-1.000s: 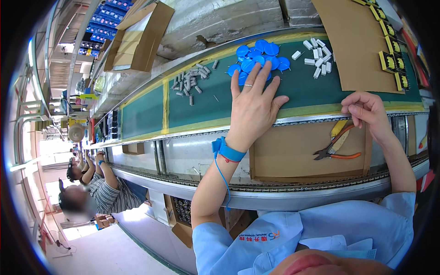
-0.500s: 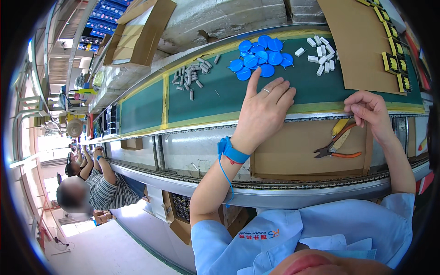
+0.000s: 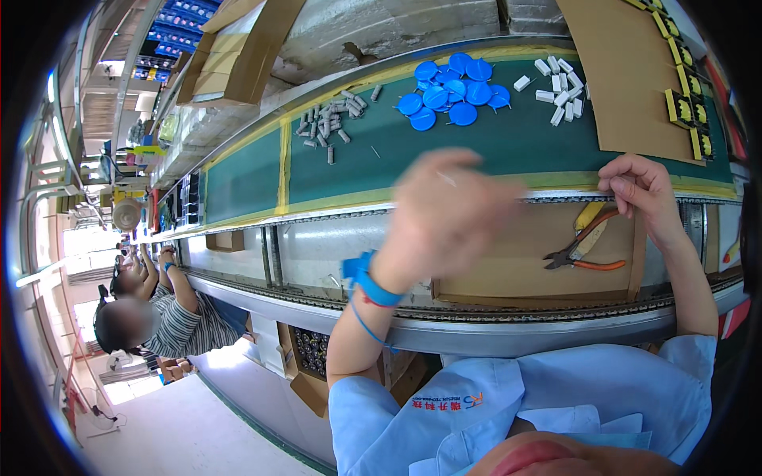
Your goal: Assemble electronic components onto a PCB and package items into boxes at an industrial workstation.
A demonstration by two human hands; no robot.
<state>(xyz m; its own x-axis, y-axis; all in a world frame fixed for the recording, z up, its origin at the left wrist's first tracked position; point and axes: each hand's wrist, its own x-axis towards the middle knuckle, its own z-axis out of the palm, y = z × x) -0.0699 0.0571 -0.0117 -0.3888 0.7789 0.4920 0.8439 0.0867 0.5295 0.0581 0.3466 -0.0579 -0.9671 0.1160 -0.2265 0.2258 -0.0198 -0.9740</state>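
My left hand [image 3: 454,218], a blue band around its wrist, is smeared by motion above the near edge of the green work surface [image 3: 317,181]. Its fingers cannot be made out. Beyond it lies a pile of blue disc components [image 3: 456,91] with thin wire leads. My right hand [image 3: 641,190] is at the near metal edge with its fingers curled and the thumb pressed in; whatever they may hold is hidden. Right of the blue discs are small white block components [image 3: 562,91], and to their left are grey cylindrical components [image 3: 329,119].
Below my right hand, orange-handled cutters [image 3: 583,247] and a yellow-handled tool [image 3: 589,218] lie in a shallow cardboard tray [image 3: 508,274]. A cardboard sheet [image 3: 619,87] carries yellow-and-black transformers [image 3: 681,107] at far right. Another person [image 3: 186,317] in a striped shirt works at left.
My left hand has drawn back from beside the blue discs, toward me and slightly left. My right hand has barely moved.
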